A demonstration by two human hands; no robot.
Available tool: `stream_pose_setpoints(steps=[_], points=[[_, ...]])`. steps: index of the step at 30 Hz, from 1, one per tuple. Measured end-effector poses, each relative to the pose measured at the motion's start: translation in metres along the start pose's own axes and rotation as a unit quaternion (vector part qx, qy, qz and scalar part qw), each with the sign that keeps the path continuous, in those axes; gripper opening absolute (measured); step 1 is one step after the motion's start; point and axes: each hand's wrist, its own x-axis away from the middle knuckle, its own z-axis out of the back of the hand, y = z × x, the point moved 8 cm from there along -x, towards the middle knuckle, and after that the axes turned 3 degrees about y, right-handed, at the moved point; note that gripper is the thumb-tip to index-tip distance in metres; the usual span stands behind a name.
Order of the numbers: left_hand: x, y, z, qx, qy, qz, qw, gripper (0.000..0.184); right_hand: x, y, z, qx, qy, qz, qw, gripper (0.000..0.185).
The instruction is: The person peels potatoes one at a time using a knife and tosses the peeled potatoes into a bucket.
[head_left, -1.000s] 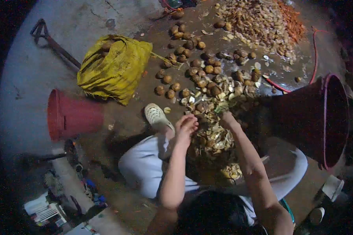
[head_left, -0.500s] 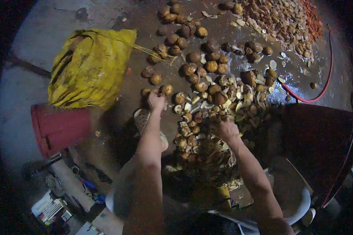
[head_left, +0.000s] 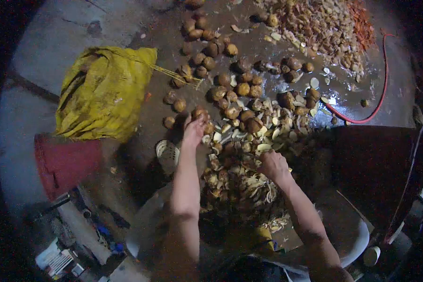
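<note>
My left hand (head_left: 194, 131) is raised over the floor with its fingers curled round a brown root vegetable (head_left: 200, 113), round and potato-like. Loose root vegetables (head_left: 179, 105) of the same sort lie just left of it. My right hand (head_left: 273, 165) is closed in a fist above the near part of the heap; whatever it may hold is hidden by the fingers. Pale cut pieces and peelings (head_left: 258, 188) lie below and beside that hand, mixed with whole brown vegetables (head_left: 254, 125).
A yellow sack (head_left: 110, 94) lies to the left, above a red tub (head_left: 66, 164). A large dark container (head_left: 376, 164) stands at right, near a red hose (head_left: 383, 101). Piled peelings (head_left: 315, 35) cover the far right floor. A shoe (head_left: 167, 152) is near my left forearm.
My left hand has taken hold of a brown root vegetable and moved slightly right with it. My right hand stays closed over the heap, a little nearer to me. The view has shifted slightly.
</note>
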Motion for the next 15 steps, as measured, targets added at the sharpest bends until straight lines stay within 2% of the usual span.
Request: stream_pose_setpoints(steps=[1,2,4,5,7,8,11,13,15], points=[[0.017,0.006,-0.018,0.198,-0.077,0.021,0.977,0.048,0.002,0.001,0.010,0.018,-0.007,-0.026,0.999,0.031],[0.033,0.012,-0.026,0.198,-0.086,0.010,0.976,0.048,0.009,-0.004,0.021,0.020,0.007,-0.021,1.000,0.031],[0.076,0.032,-0.071,0.416,-0.200,0.038,0.886,0.048,0.029,-0.023,0.057,-0.001,0.070,0.010,0.997,0.034],[0.098,0.040,-0.089,0.413,-0.212,0.032,0.885,0.048,0.039,-0.027,0.067,0.001,0.084,0.012,0.996,0.034],[0.146,0.074,-0.117,0.412,-0.241,-0.082,0.875,0.064,0.058,-0.033,0.096,-0.018,0.166,0.003,0.986,0.036],[0.172,0.085,-0.138,0.440,-0.285,-0.034,0.851,0.066,0.067,-0.035,0.109,-0.027,0.162,0.004,0.986,0.032],[0.245,0.125,-0.179,0.353,-0.326,-0.110,0.870,0.066,0.111,-0.051,0.165,-0.055,0.249,0.029,0.967,0.028],[0.272,0.133,-0.195,0.342,-0.352,-0.076,0.868,0.063,0.134,-0.049,0.194,-0.032,0.258,0.027,0.965,0.027],[0.305,0.145,-0.207,0.266,-0.361,-0.127,0.885,0.060,0.168,-0.060,0.225,-0.014,0.314,0.121,0.942,0.031]])
